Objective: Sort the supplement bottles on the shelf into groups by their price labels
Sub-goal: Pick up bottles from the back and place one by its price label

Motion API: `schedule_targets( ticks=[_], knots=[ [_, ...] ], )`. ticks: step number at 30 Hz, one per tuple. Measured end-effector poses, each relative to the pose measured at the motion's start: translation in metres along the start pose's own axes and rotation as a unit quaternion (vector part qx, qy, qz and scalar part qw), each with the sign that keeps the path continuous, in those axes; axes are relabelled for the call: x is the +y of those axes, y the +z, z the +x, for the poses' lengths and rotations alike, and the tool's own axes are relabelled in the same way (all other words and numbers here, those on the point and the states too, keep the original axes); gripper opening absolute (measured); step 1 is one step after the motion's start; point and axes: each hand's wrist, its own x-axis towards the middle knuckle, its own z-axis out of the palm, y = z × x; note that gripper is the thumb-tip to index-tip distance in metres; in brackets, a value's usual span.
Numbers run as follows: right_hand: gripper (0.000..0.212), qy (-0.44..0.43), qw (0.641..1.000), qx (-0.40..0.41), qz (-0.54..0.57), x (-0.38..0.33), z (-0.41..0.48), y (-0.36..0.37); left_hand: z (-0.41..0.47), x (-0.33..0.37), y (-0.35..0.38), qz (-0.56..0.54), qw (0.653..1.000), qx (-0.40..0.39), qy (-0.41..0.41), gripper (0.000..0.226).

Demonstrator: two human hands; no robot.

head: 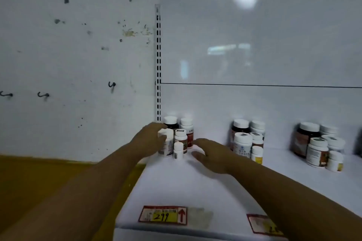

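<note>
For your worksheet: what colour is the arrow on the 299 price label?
Red arrow, on the label; head view.

Both arms are bare and reach forward from the bottom edge of the view, coming closer to each other toward the hands. The left forearm rises from the lower left corner and goes up to the right. The left hand (150,140) is seen from its back, with the fingers curled and the thumb side turned to the right; the fingertips are partly hidden, so the grip cannot be judged well. The right forearm enters from the lower right corner and goes up to the left. The right hand (210,155) is flat, palm down, with the fingers stretched and slightly spread, pointing to the left. The two hands are near but do not touch.
</note>
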Motion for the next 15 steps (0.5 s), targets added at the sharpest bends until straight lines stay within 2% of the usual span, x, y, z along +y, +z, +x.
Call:
schedule_targets(
  ticks=[4,8,11,15],
  knots=[
    [0.035,0.025,0.997,0.06,0.031,-0.008,0.031,0.005,0.02,-0.019,0.008,-0.054,0.997,0.016,-0.044,0.044],
    [0.033,0.053,0.991,0.111,0.053,-0.008,0.055,0.013,0.033,-0.027,0.022,-0.105,0.992,0.001,-0.071,0.048],
    [0.036,0.073,0.986,0.133,0.066,-0.005,0.073,0.018,0.037,-0.032,0.027,-0.144,0.985,0.004,-0.093,0.044],
    [0.028,0.113,0.981,0.148,0.063,-0.003,0.09,0.021,0.04,-0.034,0.026,-0.158,0.982,0.008,-0.098,0.036]
  ],
)
